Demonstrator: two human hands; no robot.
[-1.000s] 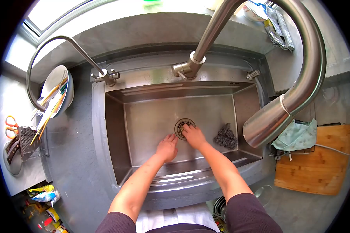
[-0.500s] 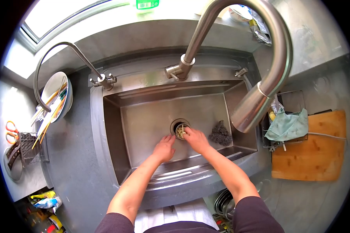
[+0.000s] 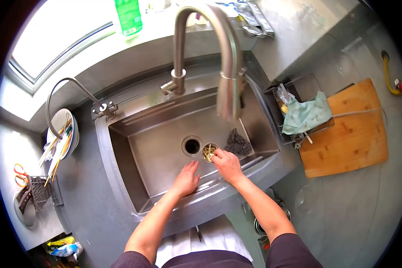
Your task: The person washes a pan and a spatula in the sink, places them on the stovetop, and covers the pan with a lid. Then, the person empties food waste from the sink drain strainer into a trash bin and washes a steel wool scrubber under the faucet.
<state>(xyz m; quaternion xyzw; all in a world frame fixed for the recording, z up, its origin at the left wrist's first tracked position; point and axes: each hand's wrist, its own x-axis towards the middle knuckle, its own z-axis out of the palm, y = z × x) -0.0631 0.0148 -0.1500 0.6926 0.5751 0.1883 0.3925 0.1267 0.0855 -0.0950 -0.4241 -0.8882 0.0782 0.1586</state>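
Observation:
My right hand [image 3: 227,165] pinches the rim of a small round strainer basket [image 3: 209,152], which holds pale food scraps. The basket is right of the open drain hole [image 3: 192,146] in the steel sink [image 3: 158,134]. My left hand [image 3: 186,179] is below the drain near the sink's front wall, fingers extended, holding nothing. A grey wire scourer [image 3: 238,143] lies in the sink to the right of the basket.
A tall faucet [image 3: 230,71] arches over the sink; a thinner tap [image 3: 50,100] stands left. At left are a bowl [image 3: 76,134] with chopsticks and orange-handled scissors [image 3: 21,175]. On the right, a green cloth [image 3: 307,114] hangs beside a wooden board [image 3: 350,134].
My right hand has lifted the strainer basket out of the drain and moved it right, exposing the dark hole. The view has turned and shifted.

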